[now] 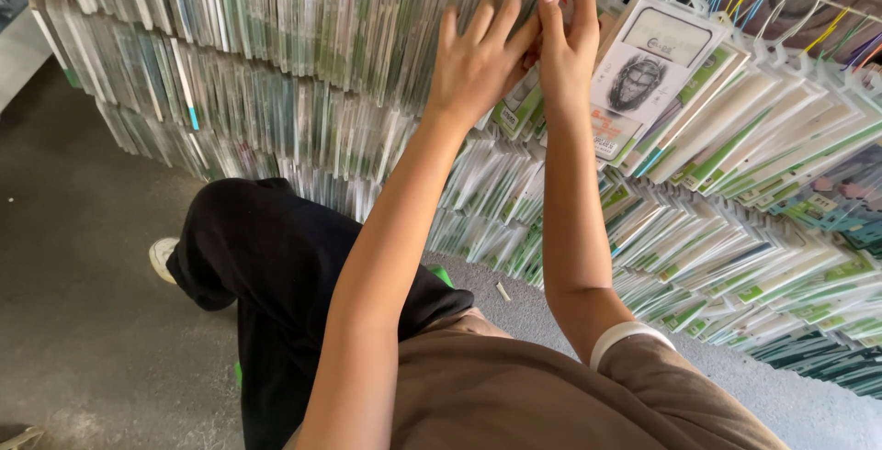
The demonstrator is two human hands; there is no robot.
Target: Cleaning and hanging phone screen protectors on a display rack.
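Clear-plastic hanging packets, green-and-white labelled, fill tiered rows on wall hooks. White packet with a dark oval picture hangs just right of both hands. Left hand: fingers spread, pressing the packets aside. Right hand: grip pressed together, fingertips among the top-row packets; what it pinches, cannot tell.

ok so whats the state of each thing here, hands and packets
left hand: fingers spread, pressed against the hanging packets
right hand: fingers up among the packets, grip hidden
hanging packets: packed in rows on hooks
front packet: tilted outward, still hanging
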